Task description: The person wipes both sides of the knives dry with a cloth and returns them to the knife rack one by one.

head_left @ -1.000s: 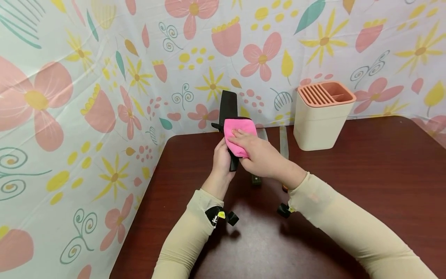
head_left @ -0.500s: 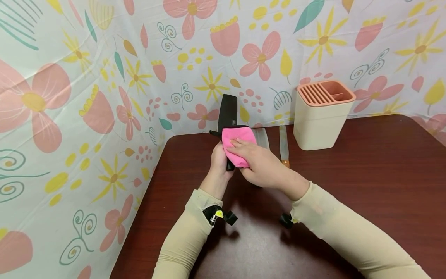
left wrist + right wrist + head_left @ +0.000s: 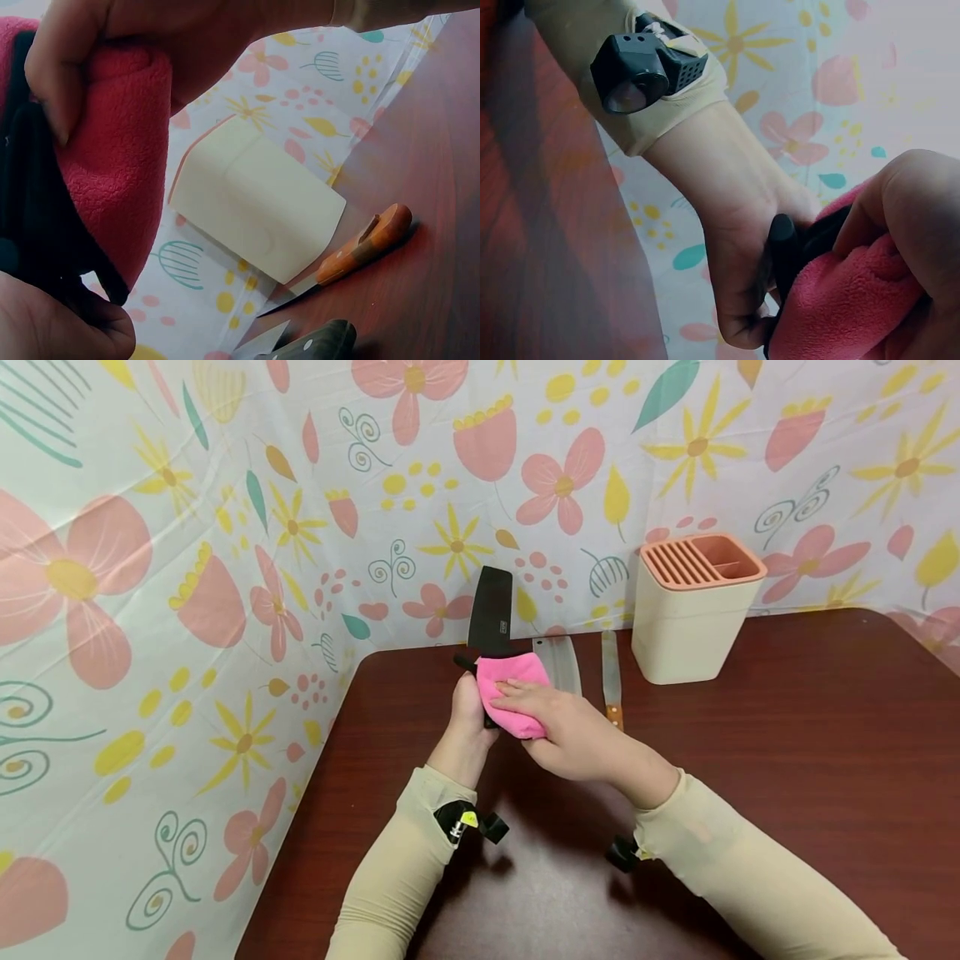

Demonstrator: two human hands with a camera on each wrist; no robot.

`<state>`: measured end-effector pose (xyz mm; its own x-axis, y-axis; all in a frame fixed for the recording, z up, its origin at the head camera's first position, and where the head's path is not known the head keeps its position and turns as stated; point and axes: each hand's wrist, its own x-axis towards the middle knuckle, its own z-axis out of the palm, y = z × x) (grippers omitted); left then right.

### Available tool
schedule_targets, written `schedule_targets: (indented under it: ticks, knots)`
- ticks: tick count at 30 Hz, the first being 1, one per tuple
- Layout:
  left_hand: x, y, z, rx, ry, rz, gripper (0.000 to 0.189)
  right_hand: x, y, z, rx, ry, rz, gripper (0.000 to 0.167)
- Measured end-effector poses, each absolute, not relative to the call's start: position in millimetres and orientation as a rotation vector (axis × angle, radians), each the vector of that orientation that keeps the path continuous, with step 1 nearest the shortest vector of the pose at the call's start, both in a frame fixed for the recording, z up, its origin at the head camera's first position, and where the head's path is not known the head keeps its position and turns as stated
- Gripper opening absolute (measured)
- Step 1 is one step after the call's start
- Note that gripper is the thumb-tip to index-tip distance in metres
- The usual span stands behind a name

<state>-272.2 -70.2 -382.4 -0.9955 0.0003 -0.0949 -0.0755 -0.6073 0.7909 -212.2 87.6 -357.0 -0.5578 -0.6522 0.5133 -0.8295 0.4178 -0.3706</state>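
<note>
A black-bladed kitchen knife (image 3: 491, 610) is held up with its broad blade pointing toward the wall. My left hand (image 3: 467, 714) grips it low, at the black handle (image 3: 782, 244). A pink cloth (image 3: 506, 681) is folded over the knife's lower part. With thumb and fingers on either side, my right hand (image 3: 573, 731) pinches the cloth against the knife. The left wrist view has the right thumb (image 3: 60, 97) pressing over the dark edge beside the cloth (image 3: 120, 172). A short black piece (image 3: 465, 662) sticks out left of the cloth; what it belongs to is hidden.
Behind my right hand lies a wide steel-bladed knife (image 3: 558, 662), its dark handle (image 3: 319, 341) showing in the left wrist view. Right of it lies a narrow knife with an orange-brown handle (image 3: 614, 717). A cream knife holder (image 3: 678, 635) stands against the floral wall cloth.
The cloth and my right hand have slid down toward the handle, uncovering more of the black blade. My left hand and the knife have lowered slightly.
</note>
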Motion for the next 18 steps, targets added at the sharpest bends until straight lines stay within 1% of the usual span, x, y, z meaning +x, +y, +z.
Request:
schedule_targets:
  ticks: [5, 12, 18]
  knots:
    - [-269, -72, -381, -0.064, 1.302, 2.782, 0.031, -209, 90, -357, 1.335, -2.376, 0.896, 0.055]
    - [-266, -77, -381, 0.16, 1.343, 2.803, 0.024, -205, 94, -357, 1.404, -2.327, 0.92, 0.051]
    - [-265, -77, -377, 0.101, 1.369, 2.726, 0.018, -212, 104, -355, 1.507, -2.255, 1.176, 0.054]
